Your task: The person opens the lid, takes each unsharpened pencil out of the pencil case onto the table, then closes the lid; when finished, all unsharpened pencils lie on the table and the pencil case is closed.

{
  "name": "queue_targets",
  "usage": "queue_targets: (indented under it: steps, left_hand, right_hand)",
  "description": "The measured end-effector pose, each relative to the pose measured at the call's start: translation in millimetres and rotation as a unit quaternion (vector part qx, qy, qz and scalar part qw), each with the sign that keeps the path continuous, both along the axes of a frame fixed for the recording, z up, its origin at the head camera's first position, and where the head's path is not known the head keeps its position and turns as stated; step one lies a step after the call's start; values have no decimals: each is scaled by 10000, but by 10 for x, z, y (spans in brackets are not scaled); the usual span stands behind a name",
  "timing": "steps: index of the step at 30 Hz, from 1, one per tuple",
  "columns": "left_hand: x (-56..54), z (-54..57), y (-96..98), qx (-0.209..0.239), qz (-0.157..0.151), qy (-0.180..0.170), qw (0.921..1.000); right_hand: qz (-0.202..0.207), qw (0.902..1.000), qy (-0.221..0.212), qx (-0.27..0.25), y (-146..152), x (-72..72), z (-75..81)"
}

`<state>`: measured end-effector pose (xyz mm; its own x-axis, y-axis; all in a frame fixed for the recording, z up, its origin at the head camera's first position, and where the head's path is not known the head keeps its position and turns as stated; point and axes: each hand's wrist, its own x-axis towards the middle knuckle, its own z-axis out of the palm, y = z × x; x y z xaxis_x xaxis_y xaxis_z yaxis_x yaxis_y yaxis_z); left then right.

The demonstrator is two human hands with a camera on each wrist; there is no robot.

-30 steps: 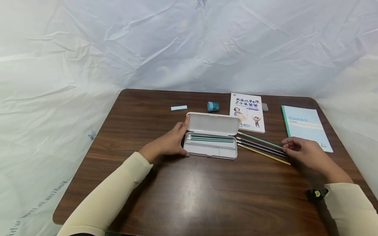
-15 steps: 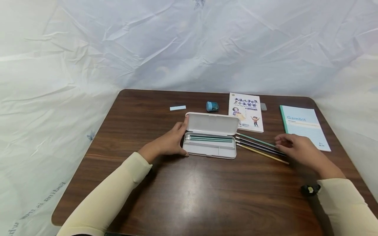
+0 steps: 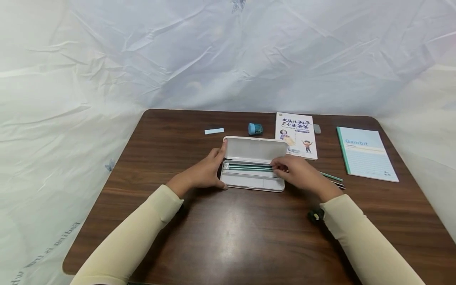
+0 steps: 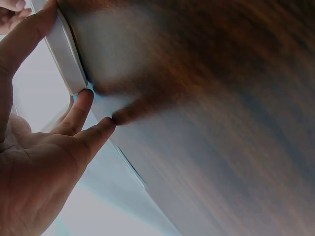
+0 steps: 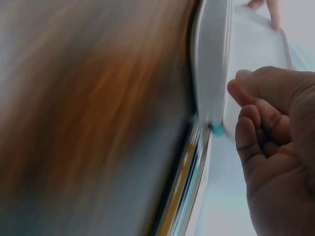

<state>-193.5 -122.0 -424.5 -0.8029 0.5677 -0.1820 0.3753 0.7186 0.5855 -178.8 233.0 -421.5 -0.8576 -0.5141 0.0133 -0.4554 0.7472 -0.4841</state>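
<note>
A white pencil case point(image 3: 235, 180) lies with its lid point(image 3: 254, 148) raised at mid-table. Several green pencils point(image 3: 246, 167) lie in its rear compartment. Across the case's left end spans my left hand point(image 3: 201, 170), thumb at the near corner, a finger up against the lid; it holds the case. In the left wrist view, fingers touch the case wall point(image 4: 66, 54). Over the case's right end is my right hand point(image 3: 303, 176), fingers loosely bent, covering the pencil ends. The right wrist view shows nothing between its fingertips. Loose pencils point(image 5: 182, 169), yellow, dark and green, lie beside the case.
Behind the case are a pale blue strip point(image 3: 214, 131), a blue pencil sharpener point(image 3: 255, 129), an illustrated book point(image 3: 295, 134) and a small grey object point(image 3: 317, 128). A notebook point(image 3: 367, 152) marked Gambit lies at the right. White sheeting point(image 3: 213, 59) hangs behind the table.
My right hand has moved left from the far ends of the loose pencils to the right end of the pencil case. My left hand stays put on the case.
</note>
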Motion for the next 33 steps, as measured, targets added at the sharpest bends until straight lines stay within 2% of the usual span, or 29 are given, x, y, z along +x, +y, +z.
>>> queue_targets:
  steps: [6,14,23,29,33]
  left_hand:
    - [-1,4,20,-35,-1,-26,10000]
    - [-1,5,13,-17,-8,25,10000]
    - [5,0,15,-38,14,12,10000]
    - [-4,-13,15,-72,-5,13,10000]
    - [0,-2,11,-72,15,-2,10000]
  right_hand:
    - [150,9996,-21,243,-168,-57,-17]
    - [401,9984,47,405,-221,-77,-10]
    - [485,9967,157,638,-257,-95,-12]
    - [198,9989,63,418,-205,-65,-18]
    - [-132,9998,41,157,-94,-25,76]
